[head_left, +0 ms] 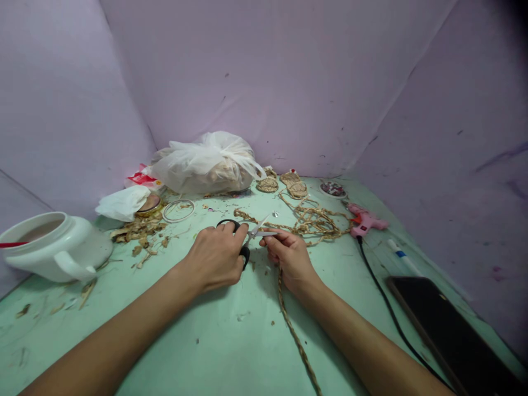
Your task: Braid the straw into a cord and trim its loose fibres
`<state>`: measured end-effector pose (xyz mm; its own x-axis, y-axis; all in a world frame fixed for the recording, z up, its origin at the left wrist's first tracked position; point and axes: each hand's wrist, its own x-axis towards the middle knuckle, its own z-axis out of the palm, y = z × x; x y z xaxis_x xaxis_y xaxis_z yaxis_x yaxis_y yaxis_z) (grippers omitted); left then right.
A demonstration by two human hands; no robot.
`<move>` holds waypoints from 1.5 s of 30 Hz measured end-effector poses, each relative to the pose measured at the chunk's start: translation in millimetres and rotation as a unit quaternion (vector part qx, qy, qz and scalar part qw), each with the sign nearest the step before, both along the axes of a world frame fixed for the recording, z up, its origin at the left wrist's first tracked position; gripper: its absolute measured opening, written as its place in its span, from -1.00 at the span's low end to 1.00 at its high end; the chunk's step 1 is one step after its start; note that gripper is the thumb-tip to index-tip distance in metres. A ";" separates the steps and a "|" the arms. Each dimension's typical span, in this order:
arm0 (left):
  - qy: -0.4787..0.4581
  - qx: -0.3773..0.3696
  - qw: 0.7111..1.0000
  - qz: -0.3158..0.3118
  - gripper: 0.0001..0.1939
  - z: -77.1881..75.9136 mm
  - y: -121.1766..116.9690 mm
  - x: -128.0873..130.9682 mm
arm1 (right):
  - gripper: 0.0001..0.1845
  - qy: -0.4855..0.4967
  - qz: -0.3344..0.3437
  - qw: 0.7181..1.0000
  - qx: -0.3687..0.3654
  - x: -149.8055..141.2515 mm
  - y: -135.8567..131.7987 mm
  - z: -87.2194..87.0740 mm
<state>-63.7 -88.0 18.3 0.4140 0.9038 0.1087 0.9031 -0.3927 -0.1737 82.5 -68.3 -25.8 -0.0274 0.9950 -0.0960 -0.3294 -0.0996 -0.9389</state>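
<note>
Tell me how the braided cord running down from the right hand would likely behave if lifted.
The braided cord would probably bend and sag, since it curves gently below the right hand. It is likely light, being so thin. Its bumpy, twisted surface suggests it would hardly slip.

Rough, fibrous rope [293, 332]; shiny metal-bladed scissors [251, 234]
Thin, crinkled plastic bag [206, 165]; smooth jug [84, 242]; plastic glue gun [367, 220].
</note>
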 end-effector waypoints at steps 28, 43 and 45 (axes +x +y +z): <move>0.002 -0.098 0.992 -0.078 -0.66 -3.6 9.2 -15.9 | -0.85 -0.113 0.038 0.990 0.082 12.9 6.0 -2.0; -0.448 -0.060 0.891 0.045 -0.71 -5.7 16.1 -18.5 | -0.81 0.054 0.068 0.996 -0.033 6.6 5.6 -0.8; -0.604 -0.099 0.783 0.110 -0.66 -5.6 18.4 -14.2 | -0.81 0.052 0.099 0.993 -0.039 4.5 3.2 -2.0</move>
